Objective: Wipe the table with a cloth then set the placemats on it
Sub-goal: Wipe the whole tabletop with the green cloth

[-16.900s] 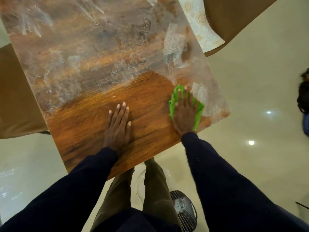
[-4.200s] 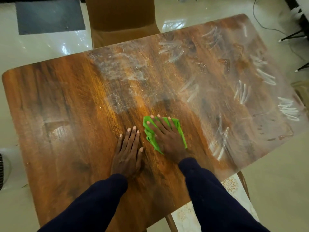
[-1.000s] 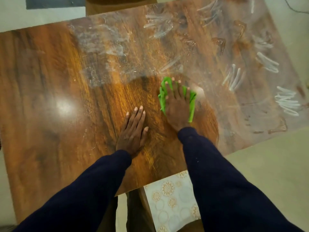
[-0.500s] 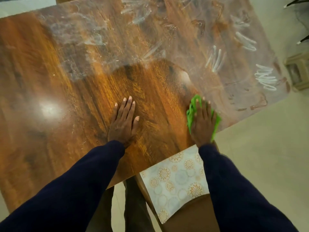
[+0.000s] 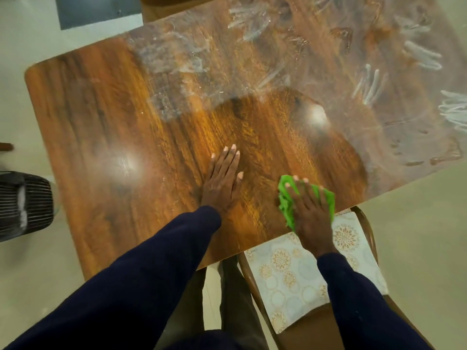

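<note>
The wooden table [image 5: 106, 117] fills the view, with a white smeared film over its far and right parts and a clean dark patch near me. My right hand [image 5: 309, 213] presses flat on a green cloth [image 5: 286, 205] at the table's near edge. Flat on the wood to its left rests my left hand [image 5: 223, 179], fingers straight. A pale placemat [image 5: 290, 276] with round gold patterns lies on a chair seat below the near edge, under my right forearm.
The brown chair [image 5: 369, 231] holding the placemat stands at the table's near right. Another chair back [image 5: 171, 6] shows at the far side. A black slatted appliance [image 5: 22, 205] sits on the floor at left, a dark mat [image 5: 93, 8] at top left.
My right hand has slid the green cloth from the table's middle toward the near edge and now a little leftward along it. My left hand has stayed flat on the wood.
</note>
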The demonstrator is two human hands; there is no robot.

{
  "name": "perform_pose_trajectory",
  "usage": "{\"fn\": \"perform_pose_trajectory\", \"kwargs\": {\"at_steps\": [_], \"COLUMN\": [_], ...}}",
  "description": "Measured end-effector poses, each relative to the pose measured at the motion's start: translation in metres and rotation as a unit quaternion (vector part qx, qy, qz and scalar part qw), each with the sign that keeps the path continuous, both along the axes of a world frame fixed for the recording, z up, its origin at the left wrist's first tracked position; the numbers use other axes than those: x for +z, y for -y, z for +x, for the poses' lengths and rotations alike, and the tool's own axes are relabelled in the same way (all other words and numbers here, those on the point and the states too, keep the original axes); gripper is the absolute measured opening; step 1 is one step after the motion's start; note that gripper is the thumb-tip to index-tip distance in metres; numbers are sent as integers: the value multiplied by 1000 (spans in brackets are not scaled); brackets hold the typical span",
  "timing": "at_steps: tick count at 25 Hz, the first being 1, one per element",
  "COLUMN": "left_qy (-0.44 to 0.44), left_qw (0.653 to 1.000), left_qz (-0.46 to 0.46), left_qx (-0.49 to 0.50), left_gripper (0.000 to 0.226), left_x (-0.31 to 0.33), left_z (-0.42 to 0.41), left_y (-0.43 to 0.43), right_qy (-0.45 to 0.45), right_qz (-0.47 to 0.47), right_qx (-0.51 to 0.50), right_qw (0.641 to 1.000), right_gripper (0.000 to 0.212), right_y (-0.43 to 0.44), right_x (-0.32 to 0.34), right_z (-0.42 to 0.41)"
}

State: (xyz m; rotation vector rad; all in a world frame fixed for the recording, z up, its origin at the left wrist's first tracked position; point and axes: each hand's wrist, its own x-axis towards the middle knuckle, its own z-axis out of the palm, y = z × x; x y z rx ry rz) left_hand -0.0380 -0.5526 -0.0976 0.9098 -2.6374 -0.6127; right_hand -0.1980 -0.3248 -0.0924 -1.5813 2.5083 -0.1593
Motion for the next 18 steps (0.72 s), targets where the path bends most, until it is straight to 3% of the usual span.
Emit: {"fn": "perform_pose_trajectory", "kwargs": {"at_steps": [4,6,9,12,14,18], "left_qy": [4,23,67,96,96,93], "left_qw": [999,997,990,987,987,988], "left_qz": [26,13,16,-1,-6,-3], "left_qx": [39,76,125,128,132,123], "left_gripper": [54,54,56,59,59,58], "left_x": [10,10,7,3,-1,-5], "left_z": [68,113,172,208,224,237], "left_y": [0,6,17,30,42,70], "right_qy": [17,13,8,3,-13,-16], "right_qz": [-19,-33,-19,1,4,-33], "right_qx": [-150,-165,-89,72,97,-136], "right_qw": [988,986,996,997,995,990], "right_gripper": [57,58,58,58,59,58], "right_y": [41,85,120,94,84,161], "right_x": [4,4,-2,-10,-5,4], "right_z": [-31,-25,17,54,47,34]}}
